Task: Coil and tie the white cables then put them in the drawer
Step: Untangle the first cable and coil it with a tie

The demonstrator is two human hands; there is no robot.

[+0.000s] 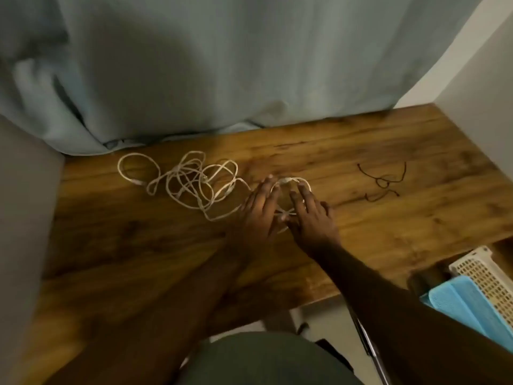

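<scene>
A loose tangle of white cables (191,182) lies on the wooden table (388,215), left of centre. One strand runs right into a small coil (291,181) under my hands. My left hand (258,211) lies flat on the coil's left side, fingers spread. My right hand (311,213) presses the right side, fingers spread over the loop. Part of the coil is hidden beneath both palms. Thin dark ties (384,180) lie on the table to the right, apart from my hands.
A pale curtain (222,65) hangs behind the table's far edge. At the lower right, below the table's edge, sits a white perforated basket (488,276) with a blue cloth (466,307). A grey surface stands at the left.
</scene>
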